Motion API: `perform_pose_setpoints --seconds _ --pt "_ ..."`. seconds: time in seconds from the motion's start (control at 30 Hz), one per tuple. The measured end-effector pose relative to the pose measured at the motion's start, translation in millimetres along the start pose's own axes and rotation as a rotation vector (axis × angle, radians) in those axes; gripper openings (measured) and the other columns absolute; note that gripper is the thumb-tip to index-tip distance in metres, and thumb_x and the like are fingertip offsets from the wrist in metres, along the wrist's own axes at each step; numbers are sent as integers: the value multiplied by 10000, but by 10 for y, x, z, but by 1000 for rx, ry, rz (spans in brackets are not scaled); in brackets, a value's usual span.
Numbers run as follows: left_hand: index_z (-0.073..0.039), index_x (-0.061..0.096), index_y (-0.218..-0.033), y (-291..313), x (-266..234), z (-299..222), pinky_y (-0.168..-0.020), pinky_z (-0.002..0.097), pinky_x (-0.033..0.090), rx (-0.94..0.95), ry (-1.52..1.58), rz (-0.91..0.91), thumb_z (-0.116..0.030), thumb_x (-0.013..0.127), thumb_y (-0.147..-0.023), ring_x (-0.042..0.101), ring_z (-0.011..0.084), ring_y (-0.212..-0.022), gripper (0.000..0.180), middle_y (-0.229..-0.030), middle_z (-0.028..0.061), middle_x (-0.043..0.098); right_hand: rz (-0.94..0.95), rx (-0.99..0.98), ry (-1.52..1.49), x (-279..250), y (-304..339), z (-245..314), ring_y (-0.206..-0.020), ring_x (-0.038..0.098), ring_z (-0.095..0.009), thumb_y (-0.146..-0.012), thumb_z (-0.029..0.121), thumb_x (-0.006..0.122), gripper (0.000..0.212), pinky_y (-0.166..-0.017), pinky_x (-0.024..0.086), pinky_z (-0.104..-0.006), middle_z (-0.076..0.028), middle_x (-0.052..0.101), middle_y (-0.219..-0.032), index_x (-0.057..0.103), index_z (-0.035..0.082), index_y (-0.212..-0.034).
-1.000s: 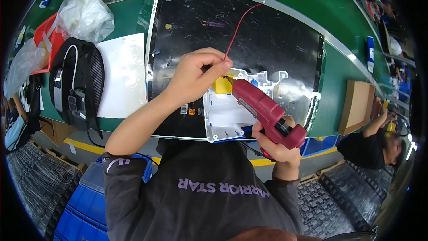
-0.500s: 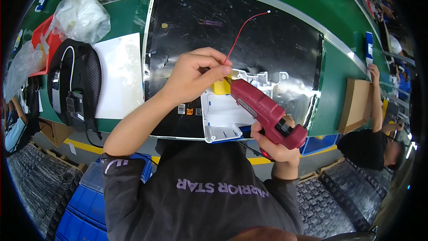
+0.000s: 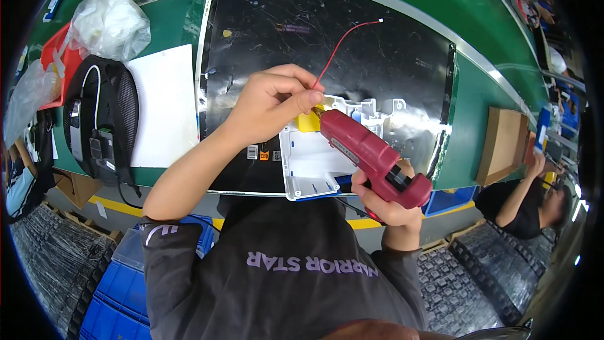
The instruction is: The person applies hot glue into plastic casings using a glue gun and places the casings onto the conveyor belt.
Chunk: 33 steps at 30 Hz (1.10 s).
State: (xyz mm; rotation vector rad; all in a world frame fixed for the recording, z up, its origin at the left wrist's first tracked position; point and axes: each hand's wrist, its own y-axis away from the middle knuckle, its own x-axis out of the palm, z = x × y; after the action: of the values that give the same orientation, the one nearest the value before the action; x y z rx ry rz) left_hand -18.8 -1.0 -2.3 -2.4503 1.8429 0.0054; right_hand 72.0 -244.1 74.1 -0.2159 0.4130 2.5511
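My left hand (image 3: 269, 106) is closed in a pinch on a thin red wire (image 3: 334, 52), whose far end carries a small white connector (image 3: 380, 20). My right hand (image 3: 391, 209) wraps around the handle of a dark red glue gun (image 3: 358, 143). The gun's brass nozzle (image 3: 318, 111) points at a yellow part (image 3: 307, 124), right by my left fingertips. Below both lies a white plastic housing (image 3: 309, 158) with ribs and screw posts. My left fingers and the gun hide the spot where the nozzle meets the work.
A black mat (image 3: 264, 44) covers the bench middle. White paper (image 3: 167, 107), a black mesh bag (image 3: 119, 110), a red bin (image 3: 55, 56) and plastic bags (image 3: 110, 24) are on the left. At right stand a cardboard tray (image 3: 501, 145) and a co-worker's arm (image 3: 519, 192).
My hands, the wire and the glue gun hold nearly the same pose, with the view shifted slightly. At the right, the co-worker's hand has drawn back with a blue-and-white item.
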Motion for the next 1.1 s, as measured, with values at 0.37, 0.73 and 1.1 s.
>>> perform_pose_setpoints --seconds 0.37,0.73,1.1 --pt "-10 635 -699 5 -8 -34 -782 303 489 -32 -4 15 -253 593 -934 613 192 -906 341 -985 116 650 15 7 7 -2 3 12 -628 631 -176 -623 -41 635 144 -637 509 -295 -71 643 -700 618 -8 -762" --pt "-11 637 -699 7 -8 -37 -756 297 485 -29 -17 11 -273 589 -939 608 185 -877 359 -959 112 646 27 32 -34 -26 36 -28 -654 628 -169 -637 -45 637 159 -652 505 -287 -76 638 -706 608 -15 -790" --pt "-6 635 -696 3 -2 -49 -735 291 484 -21 -28 -1 -264 596 -932 606 182 -848 352 -933 111 643 31 -8 5 -38 47 5 -662 633 -174 -631 -69 641 197 -660 514 -292 -79 638 -723 608 -27 -821"
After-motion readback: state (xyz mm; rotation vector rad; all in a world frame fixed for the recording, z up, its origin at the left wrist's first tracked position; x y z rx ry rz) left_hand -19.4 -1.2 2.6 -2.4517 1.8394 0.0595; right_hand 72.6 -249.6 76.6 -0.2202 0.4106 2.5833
